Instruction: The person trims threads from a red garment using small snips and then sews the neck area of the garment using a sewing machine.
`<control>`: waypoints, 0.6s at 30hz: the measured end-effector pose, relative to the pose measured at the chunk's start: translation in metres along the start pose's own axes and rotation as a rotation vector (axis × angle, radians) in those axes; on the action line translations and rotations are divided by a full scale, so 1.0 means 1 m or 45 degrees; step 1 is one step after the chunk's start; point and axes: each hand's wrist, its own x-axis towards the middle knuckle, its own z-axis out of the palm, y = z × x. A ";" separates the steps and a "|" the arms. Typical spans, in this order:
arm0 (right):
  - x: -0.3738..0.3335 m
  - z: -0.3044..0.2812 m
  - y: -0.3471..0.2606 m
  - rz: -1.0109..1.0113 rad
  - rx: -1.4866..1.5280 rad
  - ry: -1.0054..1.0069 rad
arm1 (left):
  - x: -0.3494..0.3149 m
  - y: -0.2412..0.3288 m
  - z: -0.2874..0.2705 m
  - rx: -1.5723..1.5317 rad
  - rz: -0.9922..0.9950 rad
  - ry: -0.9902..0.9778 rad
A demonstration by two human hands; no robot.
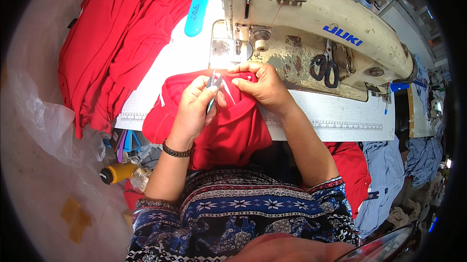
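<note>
A red garment (226,138) lies bunched over the front of the sewing table, just before the sewing machine's needle area. In my left hand (193,111) is a pair of small metal thread snips (217,81), tips pointing up, away from me. That hand rests over the garment's upper part, its fingers closed around the snips. My right hand (265,89) pinches the garment's edge between thumb and fingers, close to the machine's needle plate. A narrow white strip (227,92) shows on the red cloth between the two hands.
The sewing machine (301,7) stretches across the back right. Black-handled scissors (329,65) lie on its bed. Red garments (116,38) are heaped at left, near a blue tag (196,13). A printed ruler (340,125) runs along the table front; a yellow bottle (119,172) sits lower left.
</note>
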 end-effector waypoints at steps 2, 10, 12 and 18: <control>0.000 0.001 -0.001 -0.006 -0.025 0.009 | 0.000 0.000 -0.001 -0.034 0.015 -0.001; 0.000 0.001 0.002 0.028 0.042 0.009 | 0.001 0.003 0.004 -0.017 0.006 0.010; 0.000 0.000 0.003 0.074 0.021 0.012 | 0.001 0.000 -0.004 -0.216 0.112 0.055; -0.001 0.000 0.001 0.060 -0.008 0.020 | 0.005 0.009 -0.028 0.132 0.225 0.102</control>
